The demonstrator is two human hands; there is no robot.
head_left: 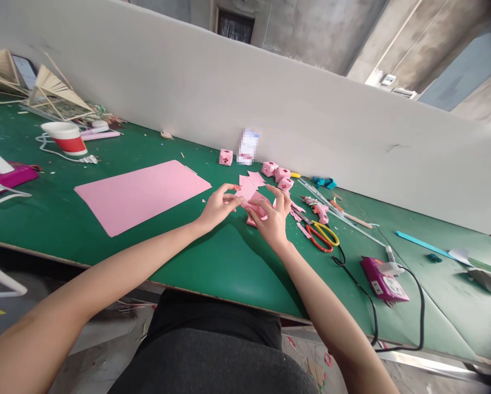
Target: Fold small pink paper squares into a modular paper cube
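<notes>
My left hand [221, 208] and my right hand [272, 218] meet over a small pink paper piece [246, 191]. Its near edge lies between the fingertips of both hands. Under and beside my right hand is more folded pink paper [251, 221], partly hidden by the fingers. Flat pink pieces [256, 178] lie just beyond the fingertips. Farther back stand several small pink paper shapes with cut-out holes [269, 168], one of them apart [226, 157] to the left. A large pink sheet [142, 197] lies flat left of my hands.
Scissors [323, 236], a pink glue gun [320, 210] and a clear ruler-like strip [344, 214] lie to the right. A purple power strip [385, 280] with a black cable is at the right front. A paper cup [67, 138] and stick models [57, 93] stand left.
</notes>
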